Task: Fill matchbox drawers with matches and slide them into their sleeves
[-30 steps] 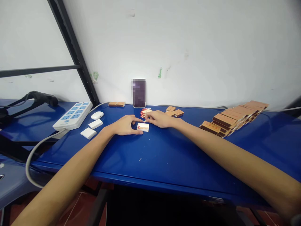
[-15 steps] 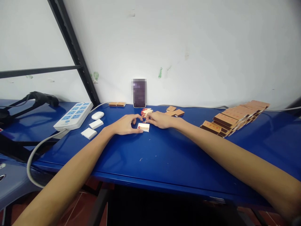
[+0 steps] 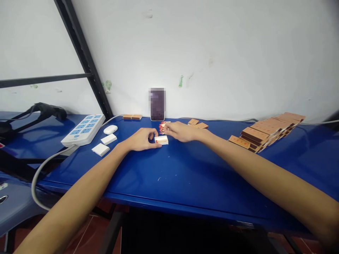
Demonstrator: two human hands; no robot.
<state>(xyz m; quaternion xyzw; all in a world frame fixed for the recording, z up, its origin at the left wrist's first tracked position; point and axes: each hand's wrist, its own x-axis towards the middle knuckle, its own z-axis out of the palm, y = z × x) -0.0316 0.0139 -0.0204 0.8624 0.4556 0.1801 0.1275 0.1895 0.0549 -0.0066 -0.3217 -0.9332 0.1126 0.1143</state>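
A small white matchbox tray (image 3: 162, 140) with matches lying in it sits on the blue table. My left hand (image 3: 144, 139) is curved around the tray's left end, thumb at the near edge and fingers at the far side. Just beyond the tray is a pile of red-headed matches (image 3: 161, 127). Over the right part of that pile, my right hand (image 3: 181, 131) has its thumb and fingers pinched together. What lies between those fingertips is hidden.
A stack of matchboxes (image 3: 261, 130) stands at the right; a few more (image 3: 202, 126) lie behind my right hand. Two white trays (image 3: 101, 149), a white case (image 3: 110, 129) and a power strip (image 3: 84, 128) are at the left. A phone (image 3: 158, 106) leans on the wall.
My right hand has moved away from the tray's far edge, up onto the match pile. The tray has turned slightly, with my left hand staying at its left end.
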